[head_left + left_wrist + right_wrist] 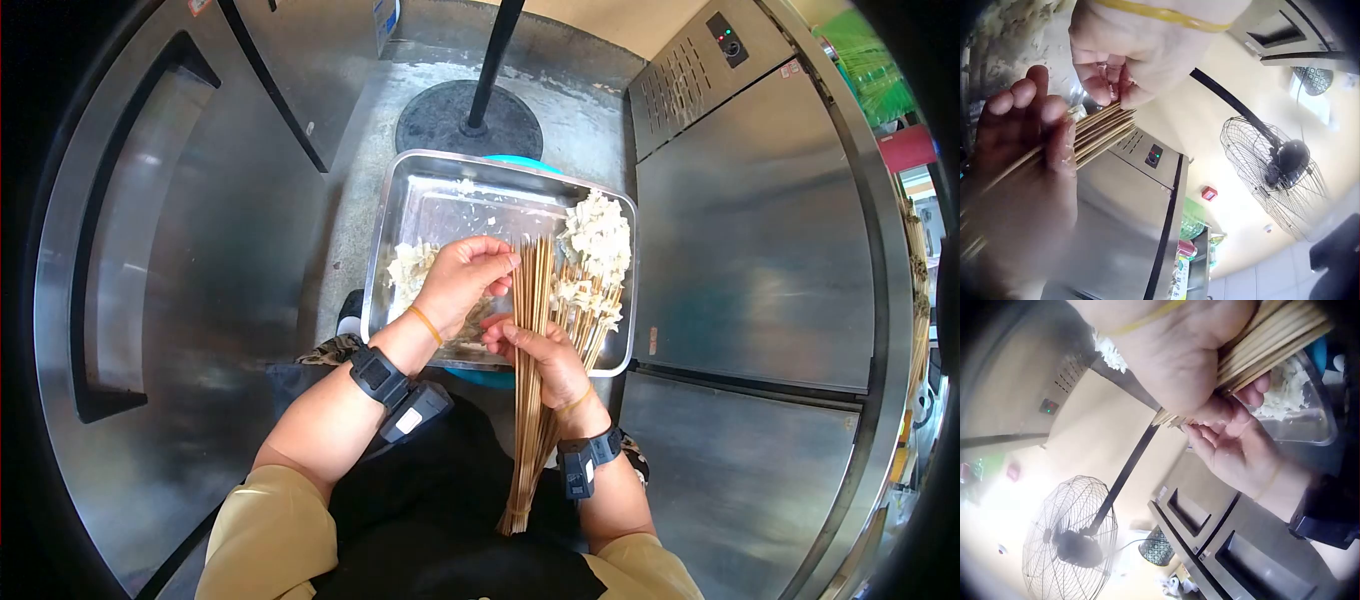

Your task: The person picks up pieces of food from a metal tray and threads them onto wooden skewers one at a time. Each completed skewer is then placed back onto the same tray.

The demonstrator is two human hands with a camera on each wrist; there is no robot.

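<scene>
A bundle of thin wooden skewers point(528, 420) runs lengthwise in front of me, its lower ends over my dark apron. My right hand point(548, 362) holds the bundle around its middle, thumb lying across the sticks. At the upper ends, my left hand point(465, 283) has thumb and fingertips together, pinching at the skewer tips point(1105, 125); what lies between those fingertips is mostly hidden. Beside the bundle, in the metal tray point(425, 163), lie skewers threaded with pale, whitish food pieces point(588, 300). A heap of loose pale pieces point(408, 268) sits behind my left hand.
Another whitish heap point(598, 235) fills the tray's far right corner. Something turquoise point(525, 162) shows beneath the tray. Steel cabinets point(750, 230) stand close on both sides. Behind the tray rises a standing fan's pole point(492, 70) on a round black base point(425, 125).
</scene>
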